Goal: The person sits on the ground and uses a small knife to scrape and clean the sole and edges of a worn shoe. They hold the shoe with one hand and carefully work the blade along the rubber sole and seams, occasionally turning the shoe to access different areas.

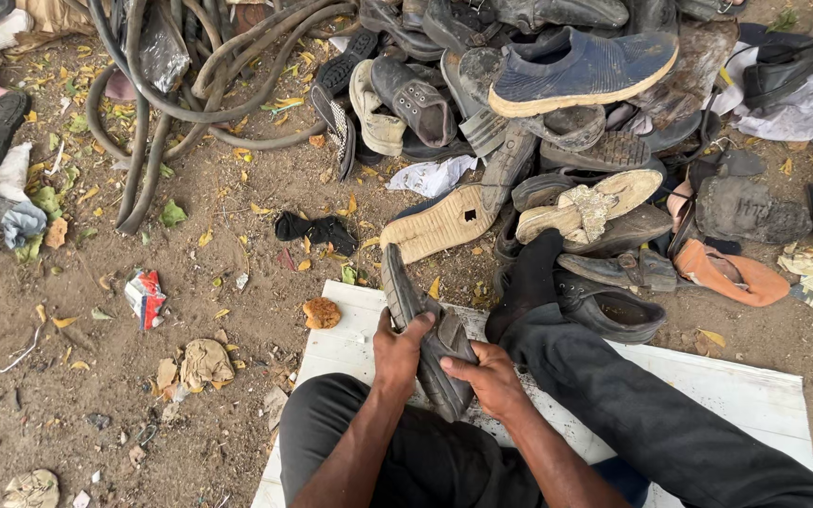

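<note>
Knees in dark trousers [444, 461] fill lower centre | left hand [399, 350] clamped on grey shoe [425, 339] from its left edge | right hand [491, 376] gripping its lower end | shoe's long axis runs upper left to lower right, over white board [755, 400] | both hands equally near | shoe pile [566, 141] upper right

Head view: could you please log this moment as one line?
left hand: grips dark shoe | right hand: holds its lower end | white board beneath
</note>
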